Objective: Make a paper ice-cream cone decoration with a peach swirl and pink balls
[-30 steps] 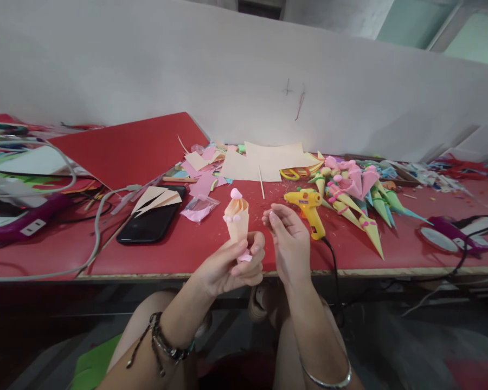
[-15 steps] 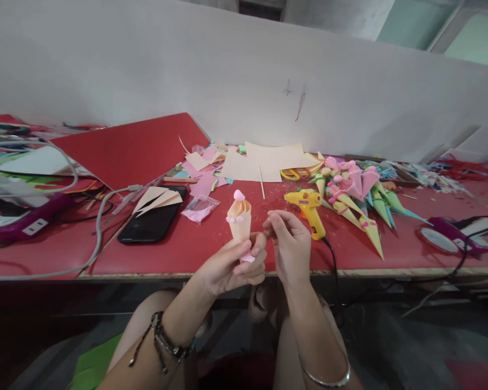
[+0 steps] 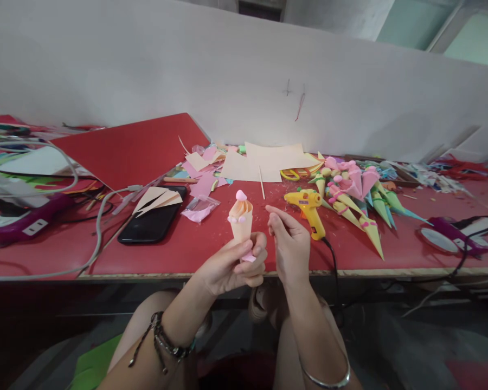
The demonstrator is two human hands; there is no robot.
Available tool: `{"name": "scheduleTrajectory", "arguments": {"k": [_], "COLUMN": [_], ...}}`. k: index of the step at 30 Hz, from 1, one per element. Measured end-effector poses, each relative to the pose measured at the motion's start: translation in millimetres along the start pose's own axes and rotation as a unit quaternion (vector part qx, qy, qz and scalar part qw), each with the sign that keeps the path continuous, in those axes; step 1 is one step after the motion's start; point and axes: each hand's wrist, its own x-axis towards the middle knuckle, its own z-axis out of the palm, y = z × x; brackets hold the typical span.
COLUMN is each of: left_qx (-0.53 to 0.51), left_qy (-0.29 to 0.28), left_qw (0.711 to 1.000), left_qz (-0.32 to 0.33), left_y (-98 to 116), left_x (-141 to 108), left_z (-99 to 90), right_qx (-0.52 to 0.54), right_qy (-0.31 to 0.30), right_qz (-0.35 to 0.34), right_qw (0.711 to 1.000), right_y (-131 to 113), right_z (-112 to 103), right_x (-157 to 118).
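My left hand (image 3: pixel 238 265) is closed around the lower part of a small cream-coloured craft ice cream cone (image 3: pixel 242 228), held upright above the table's front edge. A pale orange swirl fills its top, with a pink ball (image 3: pixel 241 195) on the peak and small pink blobs along the rim. A flat pink piece (image 3: pixel 249 257) shows between the fingers of that hand. Just to the right, apart from the cone, is my right hand (image 3: pixel 290 241). Its index finger stretches out with the thumb slightly below it, and I see nothing between them.
A yellow glue gun (image 3: pixel 309 208) lies right of my right hand, its cord dropping over the edge. Beyond it are several finished cones (image 3: pixel 355 197). A black phone (image 3: pixel 150 227) bears paper strips on the left. Cream sheets (image 3: pixel 264 160) and a thin stick (image 3: pixel 262 183) lie further back.
My right index finger has straightened and lifted from the thumb; they were pinched together before. The left hand and the cone have shifted very slightly right.
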Motion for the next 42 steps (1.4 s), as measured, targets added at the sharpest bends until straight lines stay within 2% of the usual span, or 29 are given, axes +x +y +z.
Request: {"name": "scheduleTrajectory", "arguments": {"k": [4,8,14,20,28,36,38,42], "left_qx": [-0.002,-0.006,-0.004,0.006,0.007,0.0,-0.003,0.001], "left_qy": [0.007,0.003,0.007,0.014,0.014,0.021,0.015,0.011], "left_qw": [1.0,1.0,1.0,1.0,1.0,1.0,1.0,1.0], "left_qz": [0.0,0.005,0.001,0.002,0.006,0.008,0.001,-0.011], "left_y": [0.5,0.8,1.3,1.6,1.0,0.7,0.3,-0.5], "left_x": [-0.3,-0.5,0.5,1.0,1.9,1.1,1.4,2.2], "left_z": [-0.5,-0.1,1.2,1.7,0.7,1.2,1.1,1.3], "right_qx": [0.055,0.085,0.046,0.091,0.114,0.159,0.16,0.15], "right_qy": [-0.014,-0.019,0.015,-0.036,-0.016,-0.06,-0.054,-0.004], "right_qz": [0.037,0.043,-0.003,0.035,0.043,0.095,0.095,0.059], "right_qw": [0.998,0.995,0.999,0.995,0.992,0.981,0.981,0.987], "right_y": [0.3,-1.8,-0.7,-4.3,-2.3,-8.1,-7.6,-2.6], "right_z": [-0.4,1.2,0.5,2.5,2.2,4.0,3.6,2.0], "right_x": [2.0,1.0,0.7,-0.1,-0.6,-2.3,-2.4,-0.2]}}
